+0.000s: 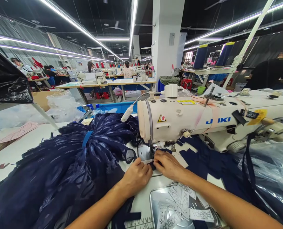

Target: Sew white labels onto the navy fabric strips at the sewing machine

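In front of me is a white sewing machine (165, 121) with blue lettering on its arm. My left hand (137, 176) is closed just left of and below the presser foot (153, 149), its fingertips on a small piece of navy fabric (152, 165). My right hand (168, 163) pinches the same fabric from the right, fingers bent close to the needle area. Most of the piece is hidden under my fingers. Below my hands lies a metal tray (153, 203) holding several white printed labels (200, 215). A large heap of navy mesh fabric (67, 165), bound with a blue band (87, 139), spreads beside my left forearm.
More navy fabric (203, 159) lies under the machine arm at right, beside clear plastic (274, 165). A printed measuring scale (141, 224) shows at the table's front. Thread cones (200, 57) stand behind at right. Other people work at machines farther back.
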The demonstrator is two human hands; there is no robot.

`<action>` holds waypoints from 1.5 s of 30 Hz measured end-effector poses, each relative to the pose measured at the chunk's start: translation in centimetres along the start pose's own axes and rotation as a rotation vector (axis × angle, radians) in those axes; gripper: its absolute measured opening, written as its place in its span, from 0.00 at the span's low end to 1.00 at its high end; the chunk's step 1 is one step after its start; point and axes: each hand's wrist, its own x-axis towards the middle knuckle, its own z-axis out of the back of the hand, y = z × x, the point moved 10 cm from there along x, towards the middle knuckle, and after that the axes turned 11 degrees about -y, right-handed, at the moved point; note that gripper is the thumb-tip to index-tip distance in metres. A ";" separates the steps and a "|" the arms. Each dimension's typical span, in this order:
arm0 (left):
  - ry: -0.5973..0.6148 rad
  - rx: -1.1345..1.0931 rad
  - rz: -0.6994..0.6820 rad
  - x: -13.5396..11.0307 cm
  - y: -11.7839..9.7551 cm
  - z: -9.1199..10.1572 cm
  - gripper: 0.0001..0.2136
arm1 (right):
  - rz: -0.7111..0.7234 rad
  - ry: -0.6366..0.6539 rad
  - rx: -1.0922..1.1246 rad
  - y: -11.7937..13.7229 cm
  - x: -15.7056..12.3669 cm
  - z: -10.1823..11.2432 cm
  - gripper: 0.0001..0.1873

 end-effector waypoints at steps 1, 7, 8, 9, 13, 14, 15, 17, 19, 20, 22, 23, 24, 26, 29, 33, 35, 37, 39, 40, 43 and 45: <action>0.001 0.000 0.003 0.0 0.0 0.0 0.11 | -0.011 -0.005 0.046 -0.2 0.0 0.0 0.08; 0.020 -0.020 0.006 0.1 0.0 -0.3 0.11 | 0.001 0.014 0.125 -0.7 -0.7 0.2 0.11; 0.026 -0.027 0.006 0.1 0.0 -0.5 0.10 | 0.029 0.016 0.087 -0.3 -0.9 0.2 0.11; 0.032 -0.034 0.008 0.1 0.0 -0.6 0.10 | 0.063 0.014 0.035 0.1 -1.2 0.1 0.11; 0.041 -0.084 0.038 0.0 0.5 -0.4 0.10 | 0.207 0.011 -0.284 2.2 -2.3 -0.7 0.10; 0.054 -0.104 0.053 -0.1 0.8 -0.2 0.10 | 0.238 0.023 -0.360 2.6 -2.5 -1.1 0.10; 0.072 -0.126 0.069 -0.3 1.1 0.0 0.10 | 0.272 0.039 -0.419 3.0 -2.7 -1.4 0.10; 0.107 -0.185 0.092 -0.7 1.6 0.5 0.09 | 0.360 0.061 -0.470 3.8 -3.0 -1.7 0.12; 0.115 -0.259 0.095 -1.0 1.8 1.0 0.08 | 0.468 0.075 -0.460 4.3 -3.1 -1.4 0.12; 0.109 -0.302 0.093 -1.1 1.7 1.1 0.07 | 0.515 0.088 -0.449 4.4 -3.1 -1.3 0.12; 0.113 -0.381 0.105 -1.1 1.4 0.7 0.05 | 0.566 0.115 -0.437 4.0 -2.9 -1.0 0.12; 0.124 -0.406 0.126 -0.9 1.3 0.2 0.05 | 0.569 0.122 -0.438 3.6 -2.7 -0.8 0.12; 0.139 -0.421 0.153 -0.8 1.2 -0.5 0.05 | 0.562 0.115 -0.442 3.0 -2.5 -0.7 0.13; 0.164 -0.419 0.214 -0.4 1.0 -2.1 0.05 | 0.541 0.073 -0.449 2.1 -2.0 -0.4 0.16; 0.174 -0.367 0.291 0.3 0.9 -3.8 0.04 | 0.538 0.027 -0.445 1.0 -1.8 -0.4 0.19; 0.165 -0.304 0.338 0.7 0.9 -4.5 0.04 | 0.557 0.015 -0.451 0.4 -1.7 -0.5 0.20; 0.146 -0.295 0.349 0.8 0.9 -4.3 0.05 | 0.550 0.023 -0.455 0.3 -1.6 -0.5 0.20; 0.120 -0.288 0.365 0.9 1.1 -4.0 0.06 | 0.540 0.033 -0.440 0.3 -1.5 -0.3 0.20; 0.101 -0.282 0.375 0.9 1.3 -3.8 0.07 | 0.535 0.037 -0.413 0.3 -1.5 -0.1 0.20; 0.093 -0.279 0.377 0.9 1.3 -3.7 0.08 | 0.534 0.039 -0.398 0.3 -1.4 -0.1 0.20; 0.092 -0.278 0.378 1.0 1.3 -3.7 0.08 | 0.522 0.046 -0.376 0.2 -1.4 0.0 0.20; 0.103 -0.274 0.381 1.1 1.4 -3.9 0.07 | 0.510 0.050 -0.384 -0.1 -1.3 -0.1 0.21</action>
